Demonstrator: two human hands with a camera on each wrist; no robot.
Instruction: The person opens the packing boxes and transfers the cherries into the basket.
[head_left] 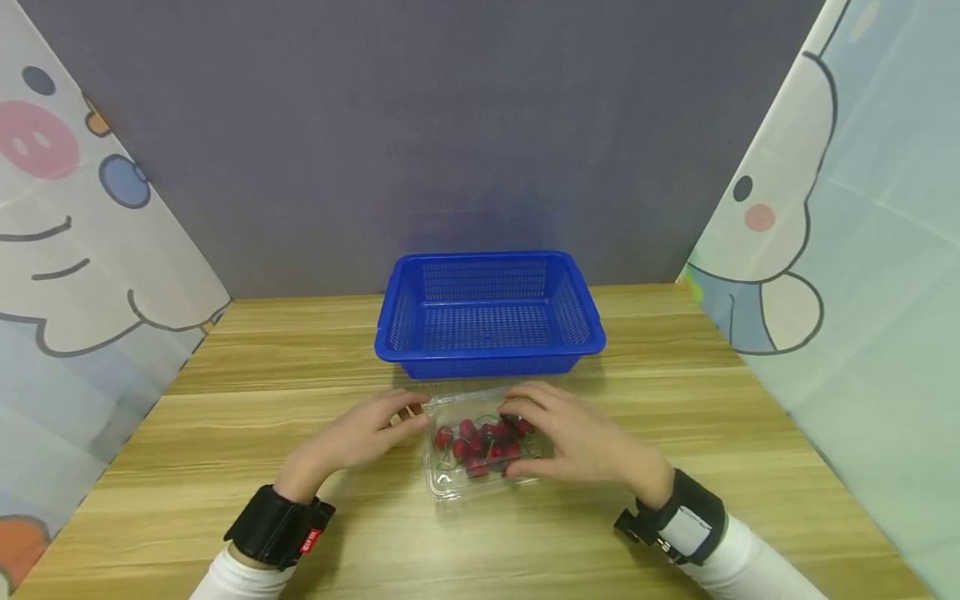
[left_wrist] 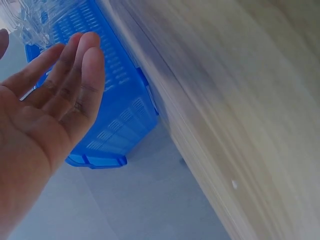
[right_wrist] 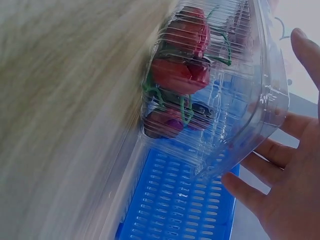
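Note:
A clear plastic box (head_left: pixel 447 481) of red cherries (head_left: pixel 476 446) with green stems lies on the table, its lid down over them. At its left end is my left hand (head_left: pixel 367 429), fingertips right at the edge; the left wrist view shows this hand (left_wrist: pixel 55 100) with fingers loosely extended and nothing held. My right hand (head_left: pixel 573 433) spreads over the box's right end, fingers toward the far side and thumb toward the near side. In the right wrist view the fingers of this hand (right_wrist: pixel 295 170) reach behind the box wall (right_wrist: pixel 270 100), the thumb standing apart.
A blue perforated plastic basket (head_left: pixel 487 364) stands just behind the box, with nothing in it. The wooden table (head_left: pixel 300 350) ends at a grey back panel (head_left: pixel 480 142). Cartoon-printed cloths (head_left: pixel 847 350) flank both sides.

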